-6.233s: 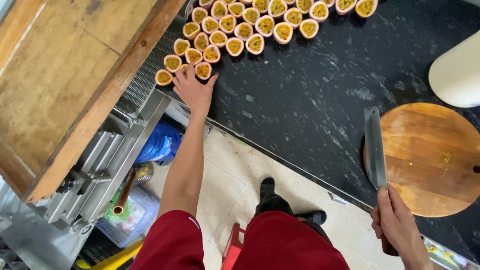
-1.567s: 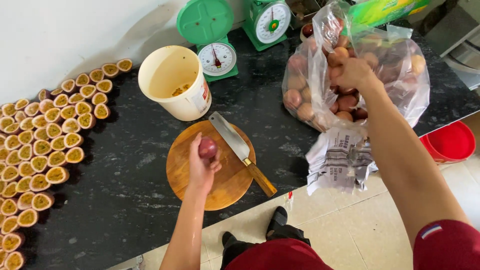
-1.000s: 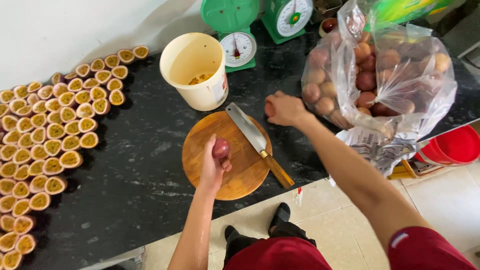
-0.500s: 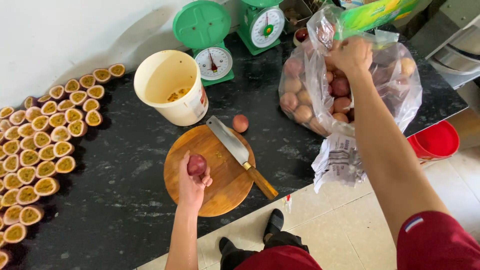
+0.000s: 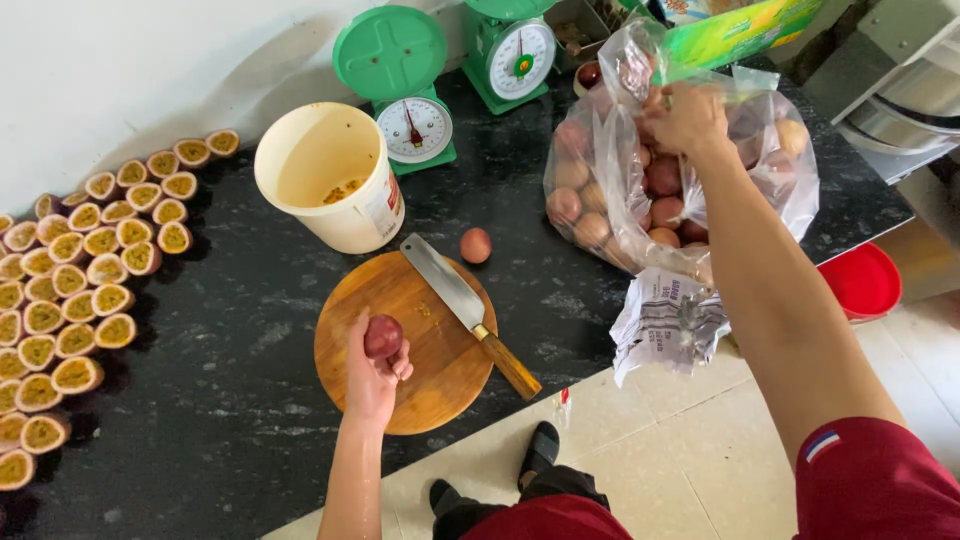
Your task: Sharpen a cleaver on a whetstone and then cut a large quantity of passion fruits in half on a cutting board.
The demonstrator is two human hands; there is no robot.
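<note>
The left hand (image 5: 372, 372) holds a dark red passion fruit (image 5: 383, 336) in curled fingers over the round wooden cutting board (image 5: 420, 385) on the black counter (image 5: 230, 340). A cleaver (image 5: 455, 295) lies just right of those fingers. The right hand (image 5: 688, 118) reaches into the clear plastic bag of passion fruit (image 5: 610, 200); whether its fingers grip anything cannot be told. A loose fruit (image 5: 476, 245) lies beyond the board.

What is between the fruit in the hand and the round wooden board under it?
Nothing visible. The left hand holds the dark red fruit right over the round wooden board, and that part of the board is bare. The cleaver lies to the side, across the board's right edge.
</note>
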